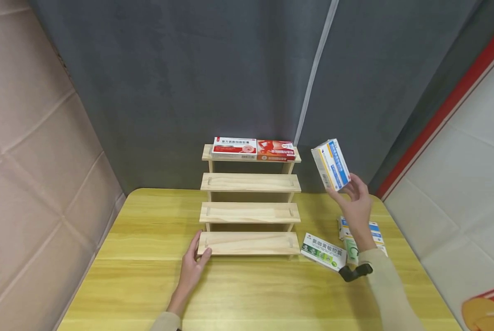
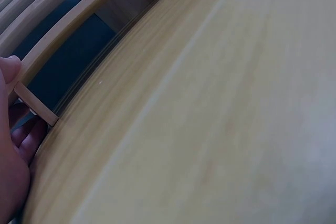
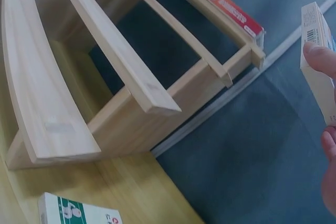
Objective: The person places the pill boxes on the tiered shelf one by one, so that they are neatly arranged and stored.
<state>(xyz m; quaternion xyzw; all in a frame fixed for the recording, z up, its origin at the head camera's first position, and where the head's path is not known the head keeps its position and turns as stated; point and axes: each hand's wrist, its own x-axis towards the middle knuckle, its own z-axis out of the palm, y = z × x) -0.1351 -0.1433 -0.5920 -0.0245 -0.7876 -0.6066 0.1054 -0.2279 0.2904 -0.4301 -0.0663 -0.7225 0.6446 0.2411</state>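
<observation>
My right hand (image 1: 357,202) grips a white, blue and yellow medicine box (image 1: 332,164) in the air, right of a stepped wooden rack (image 1: 250,183). In the right wrist view the thumb lies across the face of that medicine box (image 3: 316,51). My left hand (image 1: 192,264) holds the left end of the rack's lowest shelf, thumb on top; in the left wrist view its other fingers (image 2: 32,135) reach beneath the board. On the top shelf lie a white-and-red medicine box (image 1: 234,148) and a red medicine box (image 1: 276,151), side by side.
A white-and-green medicine box (image 1: 323,251) lies beside the rack's lower right end. More boxes, among them a green-and-white box (image 1: 351,250) and a blue-and-white box (image 1: 377,233), lie partly hidden by the right forearm. A dark curtain (image 1: 180,92) hangs behind the wooden table (image 1: 147,257).
</observation>
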